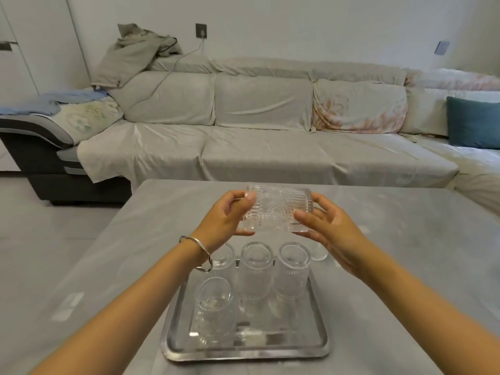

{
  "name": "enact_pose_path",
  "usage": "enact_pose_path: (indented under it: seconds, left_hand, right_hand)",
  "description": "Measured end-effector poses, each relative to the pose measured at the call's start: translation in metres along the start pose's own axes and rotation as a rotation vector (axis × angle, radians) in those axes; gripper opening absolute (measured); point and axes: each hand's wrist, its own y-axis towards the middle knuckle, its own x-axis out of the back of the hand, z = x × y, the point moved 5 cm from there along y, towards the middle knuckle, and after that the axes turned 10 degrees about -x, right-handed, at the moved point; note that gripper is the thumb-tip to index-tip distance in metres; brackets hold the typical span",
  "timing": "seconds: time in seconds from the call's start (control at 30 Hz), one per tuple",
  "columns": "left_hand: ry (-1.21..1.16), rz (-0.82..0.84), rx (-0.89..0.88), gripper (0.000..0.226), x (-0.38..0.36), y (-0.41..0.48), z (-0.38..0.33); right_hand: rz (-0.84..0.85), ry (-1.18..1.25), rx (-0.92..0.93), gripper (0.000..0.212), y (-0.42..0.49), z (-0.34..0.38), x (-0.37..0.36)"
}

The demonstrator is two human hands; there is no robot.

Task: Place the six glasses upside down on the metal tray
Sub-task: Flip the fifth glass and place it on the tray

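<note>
A grey table [113,255] in front of a cloth-draped sofa [270,147] carried a rectangular metal tray [243,350] at the near edge, at 6 o'clock in the view. Four ribbed clear glasses stood on the tray: three in a back row, the left one [224,262] partly hidden by a wrist, the middle one [255,269] and the right one [293,269] showing thick bases upward, so apparently inverted. A fourth glass [213,309] stood in front at 7 o'clock; its orientation was hard to read through the clear glass. Another small glass [319,253] sat on the table just beyond the tray's far right corner, at 1 o'clock from it.

Above the tray, at 12 o'clock, the left hand [227,215] and right hand [327,228] held a patterned clear glass piece [276,209] between them, fingers spread and lightly curled against its two ends; whether it was one glass or more could not be told. By this count the job looked over half done, with about two glasses left.
</note>
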Motion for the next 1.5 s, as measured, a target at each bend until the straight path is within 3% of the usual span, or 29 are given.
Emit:
enact_pose_path:
  seconds: [0.17, 0.33, 0.5, 0.7, 1.5]
  left_hand:
    - [0.394, 0.123, -0.096, 0.082, 0.019, -0.043, 0.022]
    - [0.719, 0.157, -0.043, 0.061, 0.040, -0.079, 0.063]
    - [0.951, 0.240, -0.022, 0.067, 0.034, -0.093, 0.082]
    - [0.978, 0.233, -0.037, 0.068, 0.030, -0.098, 0.084]
    - [0.968, 0.216, -0.049, 0.067, 0.027, -0.098, 0.080]
  right_hand:
    - [-0.038, -0.122, 0.014, 0.072, -0.022, -0.002, -0.003]
    - [-0.070, -0.442, 0.046, 0.073, -0.040, -0.010, -0.009]
    - [-0.057, -0.615, 0.023, 0.076, -0.047, -0.030, -0.023]
    - [-0.065, -0.736, 0.039, 0.075, -0.046, -0.064, -0.036]
    - [-0.072, -0.738, 0.012, 0.075, -0.027, -0.114, -0.055]
